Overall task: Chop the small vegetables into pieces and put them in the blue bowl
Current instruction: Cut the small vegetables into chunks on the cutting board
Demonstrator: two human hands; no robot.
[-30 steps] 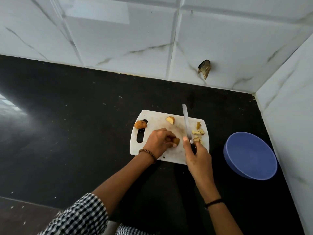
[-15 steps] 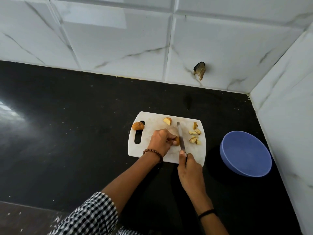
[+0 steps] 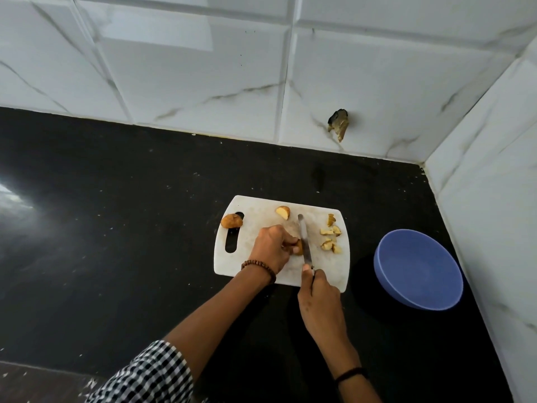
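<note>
Left hand (image 3: 271, 248) pins small brown vegetable piece (image 3: 298, 247) on white plastic cutting board (image 3: 261, 209). Right hand (image 3: 318, 298) grips steel knife (image 3: 304, 239), blade against piece. Round blue bowl (image 3: 418, 269) right, on black surface (image 3: 116, 228).

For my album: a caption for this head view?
Left hand steadies a small vegetable; right hand slices it with a knife.

The person's left arm is bare below a rolled black-and-white checked sleeve (image 3: 148, 373), and a brown beaded bracelet (image 3: 259, 266) circles that wrist. A thin black band (image 3: 350, 373) sits on the right wrist. Both hands are bare, no gloves.
</note>
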